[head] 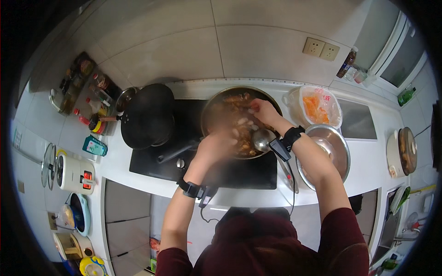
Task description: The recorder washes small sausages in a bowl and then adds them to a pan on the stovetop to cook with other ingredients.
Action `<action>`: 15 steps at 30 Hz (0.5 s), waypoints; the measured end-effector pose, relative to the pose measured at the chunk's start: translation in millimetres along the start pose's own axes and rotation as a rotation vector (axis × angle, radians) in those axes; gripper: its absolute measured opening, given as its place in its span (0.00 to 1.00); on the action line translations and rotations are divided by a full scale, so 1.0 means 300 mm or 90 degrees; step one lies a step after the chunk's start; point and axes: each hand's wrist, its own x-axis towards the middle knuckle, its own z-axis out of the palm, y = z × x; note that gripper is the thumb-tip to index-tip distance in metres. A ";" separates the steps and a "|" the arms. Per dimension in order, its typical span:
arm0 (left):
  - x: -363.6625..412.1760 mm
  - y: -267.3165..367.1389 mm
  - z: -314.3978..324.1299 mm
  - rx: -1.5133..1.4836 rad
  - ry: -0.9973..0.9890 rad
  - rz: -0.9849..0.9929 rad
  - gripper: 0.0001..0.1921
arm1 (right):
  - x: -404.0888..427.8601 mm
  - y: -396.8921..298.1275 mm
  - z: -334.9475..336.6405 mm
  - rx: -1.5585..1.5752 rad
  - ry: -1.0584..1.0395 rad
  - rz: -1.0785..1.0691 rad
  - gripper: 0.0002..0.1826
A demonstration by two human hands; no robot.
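Observation:
A wide pan of brown stewed meat sits on the black cooktop. Several pale oval food pieces lie on the meat. My right hand is over the pan's far right part, fingertips pinched on what looks like another pale piece. Steam blurs my left hand, which is above the pan's near left side; whether it holds anything is unclear. A metal ladle rests with its bowl in the pan's near right part. Beside my right forearm stands a steel bowl with whitish pieces inside, partly covered by the arm.
A black wok stands left of the pan, whose dark handle points left. Behind the steel bowl, a white plastic basket holds orange pieces. Bottles crowd the left corner, near a rice cooker. A lidded electric pot is at right.

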 end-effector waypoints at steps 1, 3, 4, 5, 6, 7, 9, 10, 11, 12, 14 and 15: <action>0.004 -0.009 -0.005 0.002 -0.001 0.003 0.10 | 0.005 -0.012 0.008 0.011 0.014 0.023 0.12; 0.017 -0.011 -0.019 0.021 -0.029 -0.003 0.10 | 0.008 -0.011 -0.007 0.026 0.034 0.009 0.12; 0.022 -0.001 -0.029 0.022 -0.033 0.004 0.10 | 0.004 -0.008 -0.017 0.040 0.051 -0.006 0.12; 0.026 0.015 -0.044 0.040 -0.057 0.013 0.10 | -0.008 -0.003 -0.028 0.039 0.059 -0.001 0.12; 0.032 0.026 -0.060 0.059 -0.079 0.018 0.10 | -0.025 -0.036 -0.049 0.036 0.059 0.019 0.11; 0.047 0.032 -0.066 0.061 -0.084 0.025 0.10 | -0.045 -0.058 -0.073 0.032 0.062 0.040 0.10; 0.082 0.041 -0.076 0.110 -0.166 -0.006 0.10 | -0.081 -0.066 -0.111 0.035 0.060 0.063 0.10; 0.102 0.043 -0.079 0.114 -0.171 -0.001 0.10 | -0.101 -0.064 -0.126 0.040 0.052 0.080 0.09; 0.126 0.044 -0.081 0.179 -0.186 0.047 0.10 | -0.122 -0.061 -0.138 0.043 0.059 0.085 0.09; 0.149 0.045 -0.083 0.245 -0.200 0.094 0.11 | -0.144 -0.059 -0.147 0.075 0.057 0.095 0.09; 0.211 -0.027 -0.054 0.198 -0.186 0.098 0.12 | -0.183 -0.077 -0.155 0.117 0.057 0.104 0.09; 0.236 -0.027 -0.056 0.147 -0.170 0.107 0.13 | -0.208 -0.096 -0.171 0.168 0.059 0.133 0.10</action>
